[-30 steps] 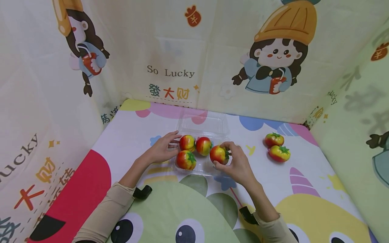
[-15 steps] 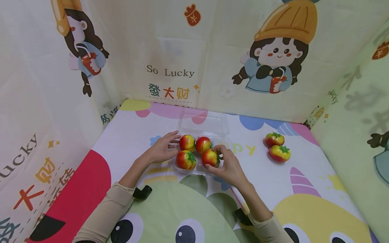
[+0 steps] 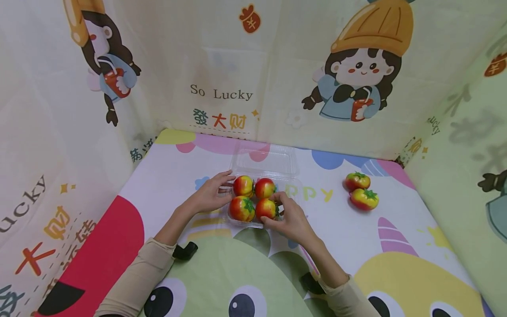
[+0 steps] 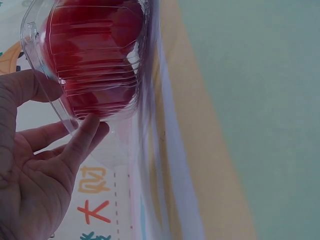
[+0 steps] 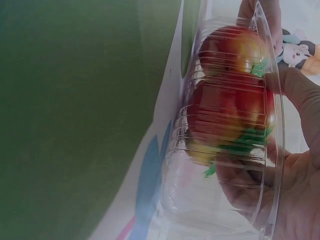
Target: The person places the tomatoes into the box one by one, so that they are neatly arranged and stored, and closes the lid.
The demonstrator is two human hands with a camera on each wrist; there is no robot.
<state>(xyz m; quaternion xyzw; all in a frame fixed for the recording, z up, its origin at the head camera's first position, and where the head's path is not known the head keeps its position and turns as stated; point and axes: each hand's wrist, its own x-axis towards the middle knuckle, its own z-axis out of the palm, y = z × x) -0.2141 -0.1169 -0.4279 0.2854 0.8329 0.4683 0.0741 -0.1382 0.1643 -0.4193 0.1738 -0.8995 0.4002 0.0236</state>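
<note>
A clear plastic clamshell box (image 3: pixel 292 184) stands on the table with several red-and-yellow toy fruits in it. My right hand (image 3: pixel 292 221) holds the front right fruit (image 3: pixel 266 208) between thumb and fingers, low inside the box. Its green leafy top points toward my palm. The right wrist view shows this fruit (image 5: pixel 225 107) through the ribbed wall, fingers inside behind it. At the box's left end is my left hand (image 3: pixel 211 192), its fingers extended against the side. In the left wrist view the left thumb (image 4: pixel 37 87) lies at the rim, a fingertip (image 4: pixel 90 122) close to the wall.
The box's open lid (image 3: pixel 264 159) lies back behind it. To the right, two more toy fruits, one (image 3: pixel 357 181) behind the other (image 3: pixel 363 200), rest on the table. A printed cartoon cloth (image 3: pixel 237 264) covers the table, and fabric walls (image 3: pixel 277 66) enclose it.
My right hand has moved left and slightly down with its fruit, bringing it beside the front left one in the box. The left hand has stayed in place.
</note>
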